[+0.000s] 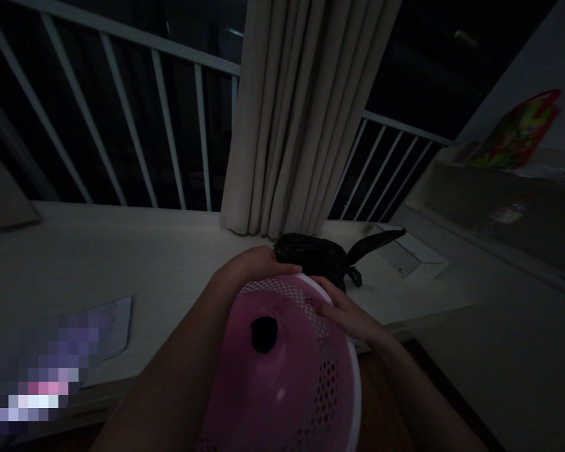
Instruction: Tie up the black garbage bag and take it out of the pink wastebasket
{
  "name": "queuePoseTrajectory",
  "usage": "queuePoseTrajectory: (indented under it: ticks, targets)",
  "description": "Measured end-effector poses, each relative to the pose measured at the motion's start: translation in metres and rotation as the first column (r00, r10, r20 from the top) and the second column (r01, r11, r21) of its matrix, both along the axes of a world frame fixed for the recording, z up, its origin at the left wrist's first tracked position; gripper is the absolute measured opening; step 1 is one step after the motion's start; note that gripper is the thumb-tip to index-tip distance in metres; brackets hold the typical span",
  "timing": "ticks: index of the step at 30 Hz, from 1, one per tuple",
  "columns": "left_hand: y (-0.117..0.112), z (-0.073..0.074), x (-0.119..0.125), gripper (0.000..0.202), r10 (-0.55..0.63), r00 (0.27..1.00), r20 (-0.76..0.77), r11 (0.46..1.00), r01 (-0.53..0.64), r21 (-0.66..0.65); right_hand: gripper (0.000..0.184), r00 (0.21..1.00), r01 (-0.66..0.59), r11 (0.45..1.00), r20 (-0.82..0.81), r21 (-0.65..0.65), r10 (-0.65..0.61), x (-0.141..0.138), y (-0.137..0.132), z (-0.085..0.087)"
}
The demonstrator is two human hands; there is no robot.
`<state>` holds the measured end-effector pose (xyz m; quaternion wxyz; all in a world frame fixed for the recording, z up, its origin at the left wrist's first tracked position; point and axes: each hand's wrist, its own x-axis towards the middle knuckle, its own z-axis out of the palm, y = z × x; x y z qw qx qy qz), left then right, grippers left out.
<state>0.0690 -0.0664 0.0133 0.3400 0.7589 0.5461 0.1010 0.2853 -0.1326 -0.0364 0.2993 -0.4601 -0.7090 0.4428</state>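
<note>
Both hands grip a pink perforated basket (282, 376) by its far rim. The left hand (249, 270) curls its fingers over the rim; the right hand (348, 314) clasps it just beside a black bag (315, 254).

No lettering is showing clearly enough to read in this dim light. The paper sheet (115, 323) and the colourful packet (518, 132) are showing only blurred marks, and the pink basket (282, 376) is showing plain plastic.

Dim room, pale curtain (306, 113), railed window (122, 119)
</note>
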Motion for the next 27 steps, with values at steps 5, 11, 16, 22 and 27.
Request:
queuePoseTrajectory:
  ticks: [5,11,16,22,27]
  targets:
    - [0.0,-0.001,0.0,0.06,-0.021,1.0,-0.016,0.999,0.022,0.035,0.039,0.987,0.134,0.987,-0.079,-0.087,-0.141,-0.003,0.0,-0.006]
    - [-0.002,0.001,0.001,0.06,-0.028,0.999,-0.026,0.999,0.029,0.034,0.038,0.965,0.146,0.972,-0.19,-0.182,-0.181,-0.004,0.001,-0.014]
    - [-0.002,0.002,0.001,0.061,-0.037,0.998,-0.041,0.998,0.038,0.039,0.037,0.951,0.176,0.966,-0.219,-0.189,-0.217,-0.005,0.0,-0.016]
    - [-0.001,0.0,0.001,0.062,-0.041,0.998,-0.052,0.998,0.043,0.038,0.037,0.951,0.194,0.962,-0.206,-0.191,-0.233,-0.002,0.001,-0.021]
    - [-0.001,0.0,0.002,0.063,-0.036,0.999,-0.039,0.999,0.037,0.035,0.036,0.946,0.156,0.962,-0.247,-0.226,-0.211,-0.001,-0.001,-0.023]
